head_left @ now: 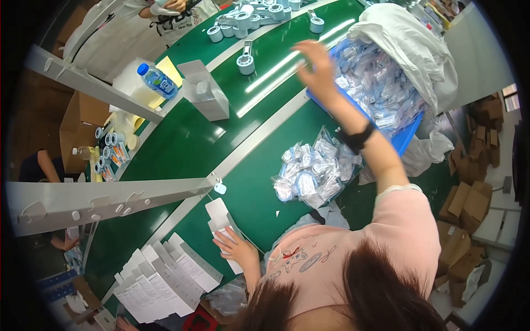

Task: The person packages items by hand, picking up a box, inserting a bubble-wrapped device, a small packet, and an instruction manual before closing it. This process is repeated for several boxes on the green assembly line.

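Observation:
My left hand (237,249) lies with its fingers spread across a white carton (220,214), whose end flaps stand up, on the green table. My right hand (317,69) is raised over the green conveyor belt, fingers apart and a little blurred, with nothing seen in it. Closest to it on the belt are a light-blue and white handheld device with a round head (245,64) and another such device (316,24). Below my right forearm is a pile of small clear bags (306,171) with blue and white parts inside.
A blue bin (407,136) full of bagged parts stands at right under a white sack (411,49). An upright white box (212,107) is on the belt. White cartons (160,284) stand in a row at lower left. A metal post (110,207) juts in from the left.

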Tool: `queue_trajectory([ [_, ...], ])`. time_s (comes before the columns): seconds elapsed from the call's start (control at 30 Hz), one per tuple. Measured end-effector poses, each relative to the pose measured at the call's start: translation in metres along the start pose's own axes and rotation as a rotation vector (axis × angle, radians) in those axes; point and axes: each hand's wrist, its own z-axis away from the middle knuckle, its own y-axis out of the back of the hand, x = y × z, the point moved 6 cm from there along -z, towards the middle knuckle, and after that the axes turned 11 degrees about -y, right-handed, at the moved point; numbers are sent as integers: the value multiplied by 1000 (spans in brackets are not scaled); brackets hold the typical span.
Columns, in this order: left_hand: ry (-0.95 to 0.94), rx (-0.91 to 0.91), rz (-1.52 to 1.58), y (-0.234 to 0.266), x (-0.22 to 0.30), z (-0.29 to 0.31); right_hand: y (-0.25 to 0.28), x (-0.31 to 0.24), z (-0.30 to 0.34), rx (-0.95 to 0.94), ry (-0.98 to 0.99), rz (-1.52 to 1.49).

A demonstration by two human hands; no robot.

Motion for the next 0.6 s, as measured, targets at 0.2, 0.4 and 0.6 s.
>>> queue_trajectory([
  [0.2, -12, 30, -99, 1, 18, -6, 60, 157, -13, -585, 210, 517],
  [0.4, -3, 44, -67, 6, 17, -3, 50, 188, 0, -978, 119, 586],
  [0.6, 12, 47, -117, 7, 22, -4, 48, 198, 29, -1231, 268, 1026],
])
